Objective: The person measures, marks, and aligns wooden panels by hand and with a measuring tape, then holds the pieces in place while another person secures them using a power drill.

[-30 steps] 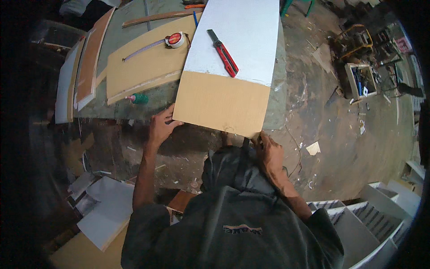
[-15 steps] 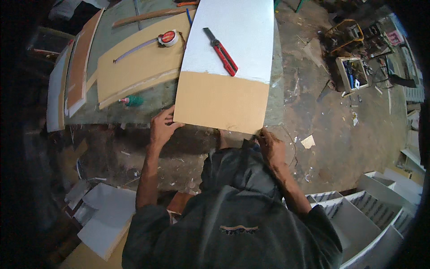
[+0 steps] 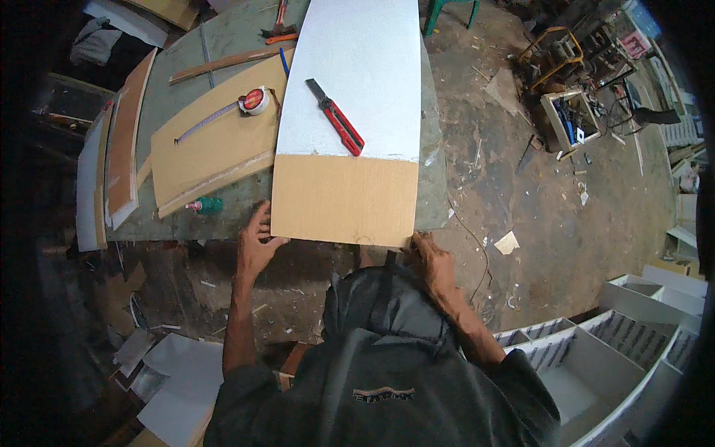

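Note:
A long board [image 3: 346, 197] lies on the table, its near part bare tan and its far part covered by a white sheet [image 3: 365, 52]. My left hand [image 3: 255, 242] is at the board's near left corner; its thumb points toward the corner and its fingers are apart beside the left edge. At the near right corner, my right hand [image 3: 434, 261] has bent fingers closed on the board's edge, with the fingertips partly hidden. A red utility knife [image 3: 339, 123] with its blade out rests on the white part, close to the tan border.
Left of the board, another tan board [image 3: 216, 149] carries a tape measure [image 3: 254, 101] with its tape out. A small green bottle [image 3: 208, 205] lies near the table's front edge. A hammer [image 3: 280, 30] is at the back. White cabinets [image 3: 581, 372] stand behind me at right.
The whole view has shifted, so the table appears lower and further left. My left fingers sit slightly farther from the board's edge. The utility knife stays on the board.

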Action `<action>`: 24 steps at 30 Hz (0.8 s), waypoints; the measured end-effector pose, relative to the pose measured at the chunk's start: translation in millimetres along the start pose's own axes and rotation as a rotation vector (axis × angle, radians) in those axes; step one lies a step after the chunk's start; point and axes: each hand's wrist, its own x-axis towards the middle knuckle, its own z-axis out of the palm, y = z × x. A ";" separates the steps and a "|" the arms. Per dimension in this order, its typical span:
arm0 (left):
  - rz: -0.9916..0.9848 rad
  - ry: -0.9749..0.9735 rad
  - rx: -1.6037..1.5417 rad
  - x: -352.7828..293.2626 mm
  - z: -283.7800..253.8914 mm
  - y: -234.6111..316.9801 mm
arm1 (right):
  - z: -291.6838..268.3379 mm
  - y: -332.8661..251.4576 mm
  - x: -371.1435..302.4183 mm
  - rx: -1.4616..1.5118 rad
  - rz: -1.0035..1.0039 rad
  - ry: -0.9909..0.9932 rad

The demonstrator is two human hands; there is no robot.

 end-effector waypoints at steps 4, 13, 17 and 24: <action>0.038 -0.055 0.005 2.2 -4.2 -1.5 | 8.6 6.1 -2.5 0.020 0.099 -0.081; 0.062 -0.044 0.039 4.1 -3.2 -6.7 | 1.9 1.3 -1.5 0.106 0.092 -0.051; 0.021 -0.038 0.008 4.7 -2.1 -8.2 | -1.7 -1.2 -0.2 0.121 0.137 -0.089; 0.052 -0.080 0.024 10.2 -4.3 -16.6 | 1.9 6.2 -3.5 0.102 0.102 -0.070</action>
